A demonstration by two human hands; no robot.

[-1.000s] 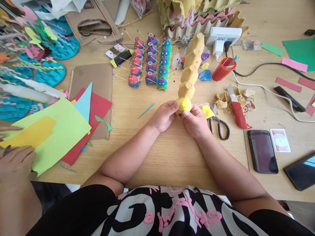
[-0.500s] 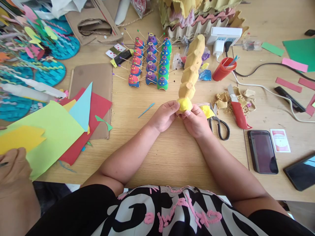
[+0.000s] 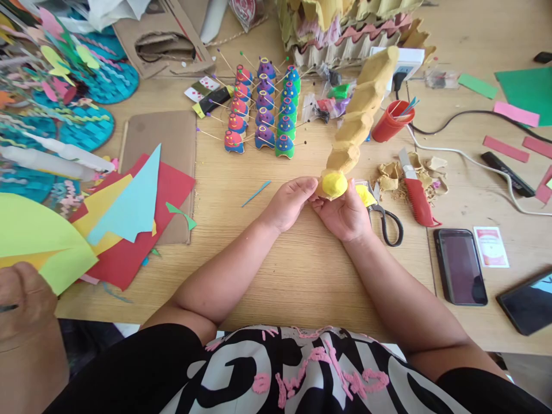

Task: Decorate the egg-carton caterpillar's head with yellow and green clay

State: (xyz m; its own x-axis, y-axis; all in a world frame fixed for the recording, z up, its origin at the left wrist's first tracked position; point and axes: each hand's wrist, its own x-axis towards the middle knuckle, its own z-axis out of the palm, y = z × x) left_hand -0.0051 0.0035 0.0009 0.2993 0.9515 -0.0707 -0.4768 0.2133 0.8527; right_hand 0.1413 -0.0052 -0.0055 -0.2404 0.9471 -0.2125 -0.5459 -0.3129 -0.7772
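A long strip of tan egg carton [image 3: 357, 118] slants up and to the right from my hands. Yellow clay [image 3: 334, 184] covers its near end. My left hand [image 3: 290, 202] pinches the left side of that end between thumb and fingers. Around the right side and underneath, my right hand [image 3: 345, 214] holds the same end, its thumb beside the clay. More yellow clay [image 3: 364, 196] lies just right of my right hand, by black-handled scissors [image 3: 388, 225]. Three painted carton caterpillars, red [image 3: 235, 141], purple [image 3: 264, 137] and green [image 3: 285, 145], stand beyond my hands.
A red cup [image 3: 388, 127], red-handled knife [image 3: 418, 198] and phone [image 3: 460, 267] are to the right. At the left, another person's hand [image 3: 28, 296] is near green paper [image 3: 47, 236]. Egg trays [image 3: 345, 52] and a power strip [image 3: 409, 60] stand at the back.
The carton strip has tilted further right, its far end now over the power strip. My right thumb has lifted from the clay's front. The other person's green paper has moved left, uncovering more blue paper.
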